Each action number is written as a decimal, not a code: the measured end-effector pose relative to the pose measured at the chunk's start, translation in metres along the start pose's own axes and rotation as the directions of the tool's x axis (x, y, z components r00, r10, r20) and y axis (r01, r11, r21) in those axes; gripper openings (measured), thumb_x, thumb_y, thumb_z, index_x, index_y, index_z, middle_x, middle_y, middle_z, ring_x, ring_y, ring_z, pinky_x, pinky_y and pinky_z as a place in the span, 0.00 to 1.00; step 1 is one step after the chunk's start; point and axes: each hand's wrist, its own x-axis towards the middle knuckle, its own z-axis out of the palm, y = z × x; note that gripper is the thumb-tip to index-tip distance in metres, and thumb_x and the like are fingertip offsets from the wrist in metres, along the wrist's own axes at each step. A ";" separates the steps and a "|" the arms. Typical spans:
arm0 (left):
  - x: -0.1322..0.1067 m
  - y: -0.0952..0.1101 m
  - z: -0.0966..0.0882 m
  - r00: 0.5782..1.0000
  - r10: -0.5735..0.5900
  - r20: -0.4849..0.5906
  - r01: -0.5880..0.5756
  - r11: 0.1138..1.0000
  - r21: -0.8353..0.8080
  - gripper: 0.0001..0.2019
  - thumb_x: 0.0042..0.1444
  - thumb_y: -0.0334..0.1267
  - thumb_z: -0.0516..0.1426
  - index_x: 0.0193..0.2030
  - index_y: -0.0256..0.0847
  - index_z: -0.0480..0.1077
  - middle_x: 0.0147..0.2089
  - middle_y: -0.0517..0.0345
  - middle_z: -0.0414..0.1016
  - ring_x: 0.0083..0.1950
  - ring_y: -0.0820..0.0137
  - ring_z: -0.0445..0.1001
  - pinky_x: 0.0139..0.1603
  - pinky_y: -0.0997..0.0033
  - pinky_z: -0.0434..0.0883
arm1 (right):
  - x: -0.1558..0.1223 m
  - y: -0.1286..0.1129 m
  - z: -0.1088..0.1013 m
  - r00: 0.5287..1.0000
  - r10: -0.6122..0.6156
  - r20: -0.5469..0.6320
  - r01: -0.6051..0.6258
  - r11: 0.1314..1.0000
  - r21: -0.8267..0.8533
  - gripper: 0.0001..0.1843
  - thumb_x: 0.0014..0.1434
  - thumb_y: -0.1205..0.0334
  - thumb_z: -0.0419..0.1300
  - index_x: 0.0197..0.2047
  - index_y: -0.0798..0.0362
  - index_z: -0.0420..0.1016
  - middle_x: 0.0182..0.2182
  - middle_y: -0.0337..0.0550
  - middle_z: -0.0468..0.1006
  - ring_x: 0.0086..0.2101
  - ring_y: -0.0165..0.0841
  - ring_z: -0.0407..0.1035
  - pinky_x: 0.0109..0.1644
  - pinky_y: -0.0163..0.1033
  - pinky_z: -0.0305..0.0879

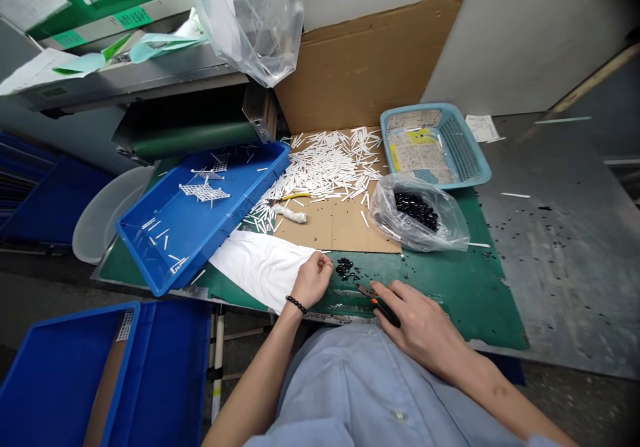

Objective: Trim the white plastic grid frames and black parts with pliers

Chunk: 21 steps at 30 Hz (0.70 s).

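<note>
My left hand (314, 279), with a dark bead bracelet at the wrist, rests curled on the edge of a white cloth (260, 265), its fingers closed beside a small heap of black beads (346, 269) on the green mat (450, 293). What it holds, if anything, is hidden. My right hand (417, 323) grips small cutters with orange and black handles (376, 299), tip pointing left toward the beads. A clear bag of black beads (417, 212) lies behind. Several white sticks (330, 163) cover a cardboard sheet (345, 223).
A blue tray (200, 217) at left holds white grid-shaped sprues (205, 190) and loose sticks. A light-blue basket (434, 143) stands at the back right. A second pair of yellow-handled cutters (290, 205) lies on the cardboard. Blue bins (100, 373) sit lower left. A large plastic bag (250, 13) hangs above.
</note>
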 end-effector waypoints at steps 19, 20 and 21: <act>-0.033 0.035 -0.009 0.960 -0.097 0.262 0.255 0.688 -0.680 0.14 0.48 0.39 0.64 0.41 0.36 0.76 0.29 0.60 0.66 0.28 0.77 0.58 0.28 0.76 0.54 | 0.021 -0.008 -0.004 1.000 -0.014 0.013 0.015 0.997 -0.075 0.22 0.63 0.60 0.52 0.60 0.53 0.61 0.41 0.47 0.68 0.39 0.39 0.62 0.44 0.43 0.61; -0.033 0.035 -0.009 0.958 -0.100 0.267 0.261 0.684 -0.681 0.14 0.47 0.40 0.65 0.41 0.36 0.76 0.28 0.60 0.66 0.28 0.77 0.58 0.28 0.76 0.54 | 0.021 -0.009 -0.005 1.000 -0.012 0.014 0.013 0.997 -0.079 0.23 0.63 0.61 0.52 0.60 0.53 0.61 0.41 0.47 0.68 0.39 0.39 0.62 0.44 0.43 0.61; -0.034 0.036 -0.009 0.957 -0.105 0.271 0.267 0.686 -0.677 0.14 0.47 0.40 0.65 0.39 0.36 0.76 0.28 0.60 0.66 0.28 0.78 0.57 0.28 0.77 0.54 | 0.021 -0.010 -0.005 1.000 -0.010 0.015 0.012 0.997 -0.082 0.23 0.63 0.61 0.52 0.61 0.53 0.61 0.41 0.47 0.68 0.39 0.39 0.62 0.44 0.43 0.60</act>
